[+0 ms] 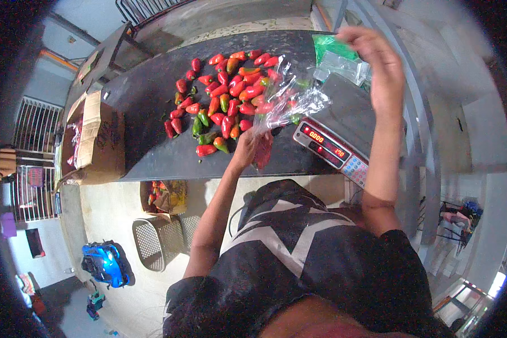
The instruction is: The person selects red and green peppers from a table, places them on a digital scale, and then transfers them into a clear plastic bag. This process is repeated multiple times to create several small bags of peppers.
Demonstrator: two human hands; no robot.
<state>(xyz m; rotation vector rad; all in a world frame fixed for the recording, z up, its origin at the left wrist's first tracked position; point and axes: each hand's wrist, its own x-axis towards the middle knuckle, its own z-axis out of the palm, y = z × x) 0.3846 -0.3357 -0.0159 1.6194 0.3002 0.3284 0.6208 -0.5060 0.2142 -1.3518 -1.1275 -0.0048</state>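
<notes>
My left hand (248, 145) grips a crumpled clear plastic bag (295, 99) near the front edge of the dark table (152, 148). The bag's loose film spreads away over some peppers and reaches beside a digital scale (325, 145) with lit red digits. Something reddish shows below my fingers, too unclear to name. Raised at the far right, my right hand (369, 48) is blurred, its fingers bent by a green plastic bag (331, 46); whether it touches that bag is unclear. Many red peppers (236, 88), some green or orange, lie loose across the tabletop.
More clear plastic (342, 67) lies by the green bag. An open cardboard box (101, 139) stands at the table's left end. Below are a box of peppers (175, 196), a grey perforated basket (162, 243) and a blue toy car (105, 264). A grey metal post (422, 122) rises at the right.
</notes>
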